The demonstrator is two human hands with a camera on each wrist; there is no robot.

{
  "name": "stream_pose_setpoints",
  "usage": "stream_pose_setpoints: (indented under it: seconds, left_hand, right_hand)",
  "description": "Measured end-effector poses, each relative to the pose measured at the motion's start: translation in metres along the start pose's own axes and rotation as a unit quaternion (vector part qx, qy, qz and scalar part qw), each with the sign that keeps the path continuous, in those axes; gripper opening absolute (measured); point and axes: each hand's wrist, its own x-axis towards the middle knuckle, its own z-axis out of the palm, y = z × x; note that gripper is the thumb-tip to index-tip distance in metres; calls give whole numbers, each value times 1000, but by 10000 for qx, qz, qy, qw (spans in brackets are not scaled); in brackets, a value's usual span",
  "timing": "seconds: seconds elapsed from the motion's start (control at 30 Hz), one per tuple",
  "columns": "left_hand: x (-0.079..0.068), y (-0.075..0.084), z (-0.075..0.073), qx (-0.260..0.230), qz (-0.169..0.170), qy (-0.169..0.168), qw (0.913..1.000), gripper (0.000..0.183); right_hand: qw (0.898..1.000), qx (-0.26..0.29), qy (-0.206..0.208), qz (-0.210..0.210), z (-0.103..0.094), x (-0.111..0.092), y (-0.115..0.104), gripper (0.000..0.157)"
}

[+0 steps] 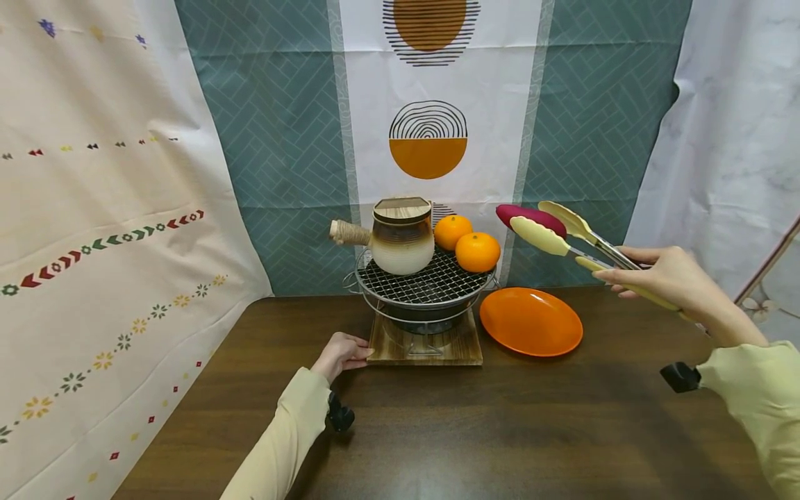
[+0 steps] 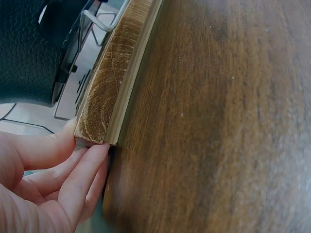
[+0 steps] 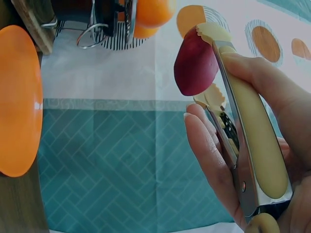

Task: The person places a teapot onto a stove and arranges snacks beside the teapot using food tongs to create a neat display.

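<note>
My left hand [image 1: 340, 355] grips the front left corner of a square wooden board [image 1: 400, 355], thumb and fingers around its edge in the left wrist view. On the board stands a round tabletop grill with a black mesh grate [image 1: 425, 286]. My right hand [image 1: 678, 278] holds cream-tipped metal tongs [image 1: 540, 237] raised above the table on the right. Between the tong tips is a dark red sweet potato [image 3: 196, 63], lifted over the level of the orange plate [image 1: 531, 323] and to the right of the grill.
A brown and cream pot [image 1: 402, 246] with a rope-wrapped handle and wooden lid sits on the left of the grate. Two oranges [image 1: 477, 252] rest at its right. A patterned cloth [image 1: 287, 160] hangs behind the brown table [image 1: 437, 430].
</note>
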Motion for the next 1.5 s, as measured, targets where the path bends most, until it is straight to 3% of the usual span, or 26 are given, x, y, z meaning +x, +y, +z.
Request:
stream_pose_setpoints:
  seconds: [0.5, 0.87, 1.27, 1.5]
  left_hand:
    - [-2, 0, 0, 108, 23, -12, 9999, 28]
    - [-3, 0, 1, 125, 44, 12, 9999, 27]
    - [0, 1, 0, 88, 41, -10, 10000, 26]
    - [0, 1, 0, 121, -5, 10, 9999, 27]
  right_hand:
    - [9974, -671, -234, -134, 11, -4, -25, 79]
    - [9979, -303, -448, -358, 24, -5, -37, 77]
    - [9943, -700, -574, -563, 33, -3, -51, 78]
    - [9934, -531, -717, -715, 46, 0, -59, 78]
